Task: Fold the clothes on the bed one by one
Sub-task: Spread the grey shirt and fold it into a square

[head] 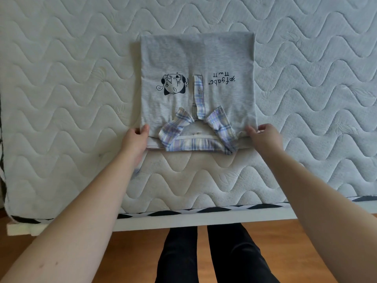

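Head view, grey polo shirt (195, 58) with plaid collar (195, 137) folded flat on quilted mattress (71, 78), left hand (135, 137) pinching its near left corner, right hand (263, 135) pinching its near right corner, dark-trousered legs (204, 256) below

bed: my white quilted mattress (61, 99), wavy stitching, black-and-white zigzag trim along its near edge | frame: white bed frame (204, 220) beneath | floor: wooden floor (306, 252), warm orange-brown | light: soft, even

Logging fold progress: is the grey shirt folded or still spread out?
Folded: the grey polo shirt forms a compact rectangle, sleeves tucked out of sight, layered edges at the plaid collar.
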{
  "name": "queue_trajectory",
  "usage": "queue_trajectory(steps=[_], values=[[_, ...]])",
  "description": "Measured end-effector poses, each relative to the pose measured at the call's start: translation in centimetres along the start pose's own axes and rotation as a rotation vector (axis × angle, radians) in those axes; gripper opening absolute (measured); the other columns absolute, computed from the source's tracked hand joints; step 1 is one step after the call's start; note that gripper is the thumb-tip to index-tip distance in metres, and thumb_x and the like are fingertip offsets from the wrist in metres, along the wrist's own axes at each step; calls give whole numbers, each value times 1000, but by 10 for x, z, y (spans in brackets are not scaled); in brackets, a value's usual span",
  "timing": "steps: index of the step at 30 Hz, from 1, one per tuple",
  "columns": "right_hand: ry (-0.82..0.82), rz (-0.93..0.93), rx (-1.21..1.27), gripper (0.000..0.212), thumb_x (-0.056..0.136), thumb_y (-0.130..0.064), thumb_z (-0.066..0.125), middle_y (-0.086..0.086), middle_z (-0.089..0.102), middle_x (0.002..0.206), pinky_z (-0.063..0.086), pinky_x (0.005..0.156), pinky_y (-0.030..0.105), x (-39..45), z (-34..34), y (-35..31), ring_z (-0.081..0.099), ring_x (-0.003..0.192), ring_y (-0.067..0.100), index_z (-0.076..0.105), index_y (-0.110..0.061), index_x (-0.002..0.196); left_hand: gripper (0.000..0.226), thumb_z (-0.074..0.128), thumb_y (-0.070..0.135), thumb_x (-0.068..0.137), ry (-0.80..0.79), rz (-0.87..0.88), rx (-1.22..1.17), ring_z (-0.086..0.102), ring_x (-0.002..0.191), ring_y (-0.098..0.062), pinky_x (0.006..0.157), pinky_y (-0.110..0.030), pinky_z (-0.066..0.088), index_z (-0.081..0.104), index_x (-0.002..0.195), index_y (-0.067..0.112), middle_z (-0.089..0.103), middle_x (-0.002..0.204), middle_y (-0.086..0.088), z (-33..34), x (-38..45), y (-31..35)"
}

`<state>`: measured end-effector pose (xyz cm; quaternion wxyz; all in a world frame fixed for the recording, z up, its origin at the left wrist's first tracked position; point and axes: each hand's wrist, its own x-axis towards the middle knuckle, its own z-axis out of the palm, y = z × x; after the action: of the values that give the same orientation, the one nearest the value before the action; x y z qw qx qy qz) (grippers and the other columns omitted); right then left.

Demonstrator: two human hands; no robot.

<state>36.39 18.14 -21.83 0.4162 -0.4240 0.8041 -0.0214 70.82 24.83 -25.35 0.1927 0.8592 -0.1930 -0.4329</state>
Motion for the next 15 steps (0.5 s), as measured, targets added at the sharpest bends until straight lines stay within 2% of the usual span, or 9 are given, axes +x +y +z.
queue_trajectory(steps=[3, 5, 7, 9, 12, 15], values=[[-68, -21, -116, 33, 94, -40, 59, 3, 56, 71, 36, 55, 31, 3, -4, -3, 52, 67, 21, 59, -9, 84, 33, 59, 32, 96, -85, 10, -54, 59, 100, -18, 88, -30, 44, 63, 119, 9, 66, 115, -5, -5, 6, -2], [-66, -34, -128, 34, 93, -40, 61, 5, 58, 68, 35, 52, 30, 3, -5, -1, 55, 68, 24, 59, -8, 80, 22, 62, 27, 94, -87, 17, -101, 61, 96, -18, 85, -31, 46, 65, 111, 14, 69, 111, -8, -5, 5, -3], [-40, -49, -76, 35, 91, -41, 64, 9, 64, 73, 48, 59, 34, 3, -4, 3, 63, 71, 29, 59, -7, 83, 14, 63, 25, 93, -66, 31, -135, 60, 92, -19, 83, -32, 46, 62, 103, 16, 68, 106, -7, -5, 2, -4], [-38, -34, -21, 37, 90, -41, 66, 10, 68, 76, 55, 67, 41, 3, -4, 8, 68, 64, 28, 61, -4, 91, 15, 63, 25, 94, -68, 25, -167, 61, 90, -19, 84, -36, 50, 60, 105, 15, 67, 101, -5, -5, -2, -7], [-69, 30, 106, 36, 87, -38, 71, 6, 66, 77, 59, 71, 45, 1, -1, 16, 68, 62, 25, 63, -5, 97, 16, 58, 23, 98, -151, -75, -308, 64, 82, -15, 73, -36, 58, 57, 111, 13, 63, 94, 1, -3, -9, -11], [-40, 67, 225, 32, 83, -38, 76, 7, 66, 75, 59, 74, 52, -2, 6, 22, 68, 70, 29, 64, -9, 90, 12, 55, 21, 100, -129, -55, -318, 62, 77, -12, 65, -32, 58, 58, 108, 13, 62, 89, 3, 0, -11, -14]])
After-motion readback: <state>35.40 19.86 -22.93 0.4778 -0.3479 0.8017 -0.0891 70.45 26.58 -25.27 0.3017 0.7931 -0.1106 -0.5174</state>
